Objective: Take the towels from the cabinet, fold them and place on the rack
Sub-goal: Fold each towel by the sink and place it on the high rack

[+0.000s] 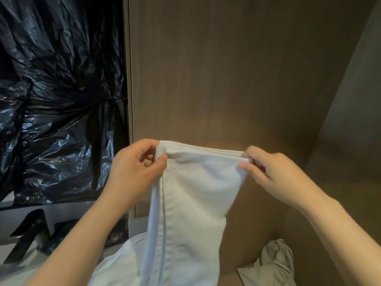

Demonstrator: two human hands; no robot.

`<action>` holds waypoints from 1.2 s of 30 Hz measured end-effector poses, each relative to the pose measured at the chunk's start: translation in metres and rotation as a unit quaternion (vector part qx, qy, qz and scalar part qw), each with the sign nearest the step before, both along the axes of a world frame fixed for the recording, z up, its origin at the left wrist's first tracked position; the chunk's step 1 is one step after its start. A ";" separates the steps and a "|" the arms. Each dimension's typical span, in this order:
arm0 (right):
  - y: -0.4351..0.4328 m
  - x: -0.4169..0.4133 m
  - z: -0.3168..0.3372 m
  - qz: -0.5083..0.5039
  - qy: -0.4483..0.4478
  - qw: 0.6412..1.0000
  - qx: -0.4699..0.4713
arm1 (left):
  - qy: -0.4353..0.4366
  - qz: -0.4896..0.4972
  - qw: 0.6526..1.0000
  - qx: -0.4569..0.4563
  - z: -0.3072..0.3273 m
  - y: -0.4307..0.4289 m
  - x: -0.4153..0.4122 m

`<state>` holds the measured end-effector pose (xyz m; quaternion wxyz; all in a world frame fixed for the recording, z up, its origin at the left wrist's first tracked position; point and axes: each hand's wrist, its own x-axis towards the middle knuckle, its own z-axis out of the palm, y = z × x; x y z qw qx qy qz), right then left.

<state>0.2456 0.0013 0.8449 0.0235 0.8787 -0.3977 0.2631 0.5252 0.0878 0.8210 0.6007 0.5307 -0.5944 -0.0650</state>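
Note:
A white towel (191,195) hangs lengthwise in front of me, folded into a long strip with its doubled top edge held level. My left hand (136,166) pinches the towel's top left corner between thumb and fingers. My right hand (266,170) pinches the top right corner the same way. The towel's lower part drops out of the bottom of the head view. Neither a cabinet shelf of towels nor a rack is in sight.
A brown wood panel (226,69) fills the wall behind the towel. Black crinkled plastic (57,96) covers the area to the left. Dark angled objects (28,234) stand on a pale counter at lower left. A beige cloth bag (274,263) lies at lower right.

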 end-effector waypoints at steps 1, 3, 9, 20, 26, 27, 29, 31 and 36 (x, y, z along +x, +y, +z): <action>-0.003 0.001 0.012 -0.001 -0.012 1.000 -0.025 | 0.003 0.000 1.000 -0.007 0.007 -0.003 0.002; -0.006 0.004 0.034 0.009 -0.037 0.997 -0.066 | 0.006 0.002 1.000 -0.023 0.023 -0.009 0.006; -0.009 0.015 0.080 0.050 -0.106 0.989 -0.087 | 0.024 -0.009 0.999 -0.037 0.060 -0.019 0.020; -0.009 0.018 0.074 0.082 -0.237 0.968 -0.013 | 0.076 -0.055 0.994 -0.052 0.066 -0.012 0.013; 0.002 0.028 0.066 0.090 -0.171 0.980 -0.040 | 0.023 -0.046 0.996 -0.072 0.068 -0.002 -0.014; 0.006 0.034 0.064 0.105 -0.169 0.979 -0.048 | 0.010 -0.044 0.996 -0.072 0.068 0.000 -0.019; 0.013 0.047 0.059 0.125 -0.173 0.975 -0.060 | -0.022 -0.041 0.996 -0.070 0.068 0.004 -0.029; 0.018 0.058 0.052 0.134 -0.184 0.972 -0.057 | -0.047 -0.042 0.995 -0.077 0.069 0.008 -0.033; 0.024 0.078 0.030 0.128 -0.225 0.964 -0.065 | -0.075 -0.035 0.993 -0.087 0.068 0.018 -0.031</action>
